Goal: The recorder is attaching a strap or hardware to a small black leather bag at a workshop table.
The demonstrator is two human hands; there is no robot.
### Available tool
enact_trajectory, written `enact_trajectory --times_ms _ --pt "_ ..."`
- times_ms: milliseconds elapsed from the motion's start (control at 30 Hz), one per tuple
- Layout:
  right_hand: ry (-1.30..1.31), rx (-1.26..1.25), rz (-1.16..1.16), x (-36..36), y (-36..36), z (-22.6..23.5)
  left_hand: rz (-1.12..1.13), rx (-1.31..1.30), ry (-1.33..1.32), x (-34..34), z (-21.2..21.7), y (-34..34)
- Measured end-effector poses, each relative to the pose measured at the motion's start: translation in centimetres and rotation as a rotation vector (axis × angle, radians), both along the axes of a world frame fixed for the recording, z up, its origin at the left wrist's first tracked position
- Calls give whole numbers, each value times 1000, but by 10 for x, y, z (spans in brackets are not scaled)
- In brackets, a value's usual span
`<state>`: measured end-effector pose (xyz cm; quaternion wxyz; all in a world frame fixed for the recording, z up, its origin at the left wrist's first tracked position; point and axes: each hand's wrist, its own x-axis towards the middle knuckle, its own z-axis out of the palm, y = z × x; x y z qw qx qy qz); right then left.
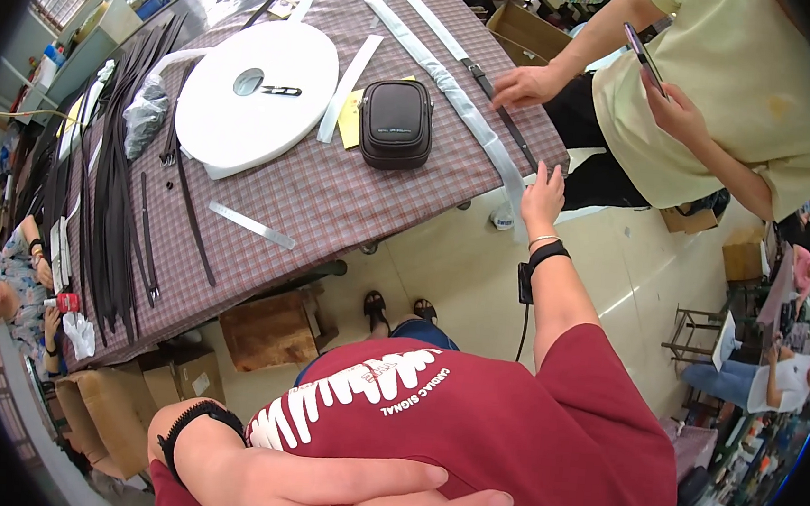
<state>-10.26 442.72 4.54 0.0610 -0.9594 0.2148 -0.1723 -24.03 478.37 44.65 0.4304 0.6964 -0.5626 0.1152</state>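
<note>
My right hand point(542, 203) reaches to the table's right edge, its bent fingers on the end of a dark strap point(514, 130) with a buckle. Over the same strap hovers a co-worker's hand point(525, 86). A long strip in clear wrapping point(447, 83) lies alongside and runs down past my right hand. Close to the camera, my left hand point(348, 498) is held in front of my red shirt, fingers stretched apart and holding nothing. A small dark zipped case point(396, 127) stands on the checked tablecloth point(332, 211), on a yellow paper.
A big white roll point(286, 134) with small clippers on it lies left of the case. Several dark straps point(114, 202) hang over the table's left side. A short clear strip point(251, 226) lies near the front edge. Cardboard boxes point(107, 415) stand below. The co-worker holds a phone point(641, 57).
</note>
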Motion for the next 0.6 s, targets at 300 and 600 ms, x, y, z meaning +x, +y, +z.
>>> enact_trajectory --times_ms 300,600 --pt "190 -161 255 27 -32 3 -23 23 43 5 5 -34" --pt "-85 65 548 31 -26 18 -15 31 77 -10 17 -58"
